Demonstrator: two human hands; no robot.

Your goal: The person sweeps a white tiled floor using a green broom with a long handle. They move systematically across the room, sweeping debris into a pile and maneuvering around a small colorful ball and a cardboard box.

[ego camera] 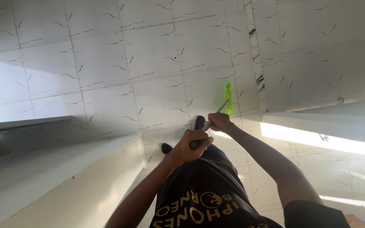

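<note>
Mop, green head [228, 98]: on white tiled floor [106, 63], just beyond right hand [220, 121]. Handle [208, 125]: clamped by both hands, right nearer the head, left hand [191, 144] closed around it lower down, close behind

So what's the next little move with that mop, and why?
Probably a short pull of the mop head back toward the feet. Both hands grip the handle, the left hand nearer the body and the right hand farther along, and the green head rests on the tiled floor at full reach, so there seems little room to push further.
</note>
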